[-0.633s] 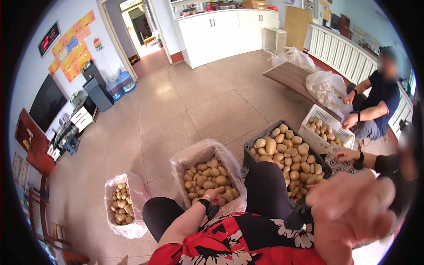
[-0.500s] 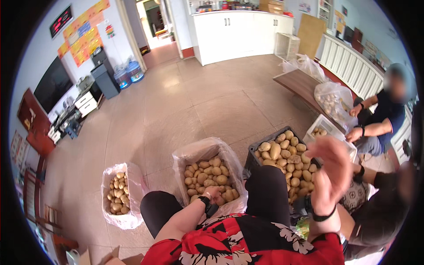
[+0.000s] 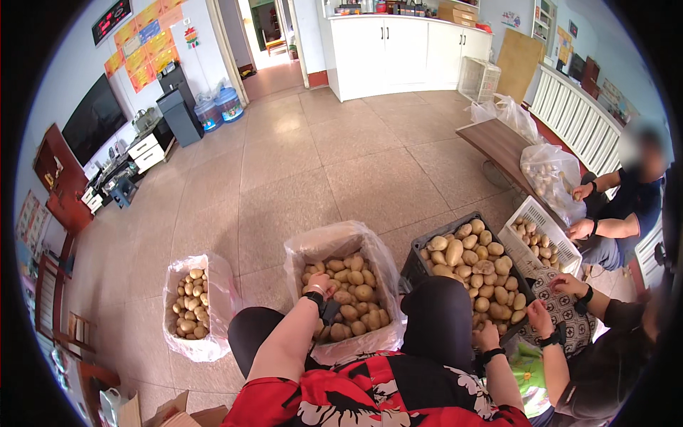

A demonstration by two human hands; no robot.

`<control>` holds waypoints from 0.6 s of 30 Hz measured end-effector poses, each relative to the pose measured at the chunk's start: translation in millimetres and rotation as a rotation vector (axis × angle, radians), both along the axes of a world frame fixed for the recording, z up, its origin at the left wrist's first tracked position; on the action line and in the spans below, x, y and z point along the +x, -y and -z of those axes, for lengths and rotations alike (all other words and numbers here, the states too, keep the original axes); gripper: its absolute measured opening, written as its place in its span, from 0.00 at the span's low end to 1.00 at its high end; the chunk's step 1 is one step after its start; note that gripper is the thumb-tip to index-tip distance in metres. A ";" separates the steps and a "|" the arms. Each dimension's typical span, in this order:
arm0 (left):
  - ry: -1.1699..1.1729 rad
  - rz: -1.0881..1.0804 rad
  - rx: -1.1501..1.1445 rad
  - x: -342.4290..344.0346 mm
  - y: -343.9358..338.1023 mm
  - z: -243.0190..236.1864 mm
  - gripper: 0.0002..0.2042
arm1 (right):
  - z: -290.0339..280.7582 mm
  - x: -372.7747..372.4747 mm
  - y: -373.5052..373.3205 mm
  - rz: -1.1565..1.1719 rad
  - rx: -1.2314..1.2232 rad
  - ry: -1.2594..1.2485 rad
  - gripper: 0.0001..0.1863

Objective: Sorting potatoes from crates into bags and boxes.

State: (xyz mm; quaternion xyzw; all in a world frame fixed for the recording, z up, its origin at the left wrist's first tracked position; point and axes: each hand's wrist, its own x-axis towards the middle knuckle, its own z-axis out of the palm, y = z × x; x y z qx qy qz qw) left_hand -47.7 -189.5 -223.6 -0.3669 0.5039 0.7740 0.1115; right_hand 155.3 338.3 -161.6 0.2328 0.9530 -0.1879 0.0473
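My left hand [image 3: 324,285] reaches down onto the potatoes [image 3: 353,293] in a box lined with clear plastic [image 3: 329,237], its fingers curled and partly hidden. At the near edge of a black crate [image 3: 414,260] heaped with larger potatoes [image 3: 484,269], my right hand [image 3: 487,336] has its fingers closed around a potato that is mostly covered. Both my wrists carry dark bands. Close to my right hand, a neighbour's hand [image 3: 541,318] hovers beside the same crate, and that person's other hand [image 3: 568,285] is over a patterned cloth [image 3: 553,297].
A smaller plastic-lined box of potatoes [image 3: 222,288] stands at my left. On the right are a white crate [image 3: 567,246], a bag of potatoes [image 3: 548,174], a low brown bench [image 3: 491,146] and a seated person [image 3: 629,213]. Cardboard [image 3: 171,410] lies at lower left.
My right hand has come down from a raised, spread position to the near edge of the black crate. My left hand has moved farther into the middle box, and the view has shifted slightly.
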 end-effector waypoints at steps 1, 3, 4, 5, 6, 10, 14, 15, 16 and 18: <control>0.006 -0.016 0.003 -4.2 5.7 -1.4 0.17 | -0.8 5.0 2.4 0.004 -0.019 0.008 0.24; 0.008 -0.048 0.011 -15.8 13.8 -7.4 0.16 | -3.4 5.9 7.0 0.011 -0.044 0.005 0.25; 0.020 -0.068 -0.021 -18.0 14.9 -9.7 0.14 | -4.3 6.5 8.2 0.029 -0.074 0.065 0.25; 0.014 -0.064 -0.024 -18.7 15.8 -11.9 0.14 | -3.9 5.3 8.9 0.039 -0.101 0.097 0.26; -0.004 -0.066 0.013 -17.3 16.9 -13.8 0.13 | -1.8 4.3 9.9 0.045 -0.117 0.127 0.28; -0.017 -0.150 0.130 -8.3 15.6 -14.9 0.17 | 16.7 -2.2 9.6 0.053 -0.072 0.147 0.25; -0.014 -0.296 0.227 -3.4 16.5 -10.1 0.21 | 33.7 -8.6 2.8 -0.030 0.014 0.330 0.22; 0.012 -0.362 0.246 -3.8 16.5 -8.6 0.20 | 35.8 -9.1 1.0 -0.033 0.016 0.357 0.21; -0.011 -0.366 0.263 -4.6 18.3 -7.5 0.20 | 37.1 -9.6 -0.4 -0.041 0.009 0.349 0.21; -0.041 -0.362 0.256 -7.8 20.4 -4.1 0.20 | 37.7 -10.1 -2.2 -0.065 0.010 0.374 0.20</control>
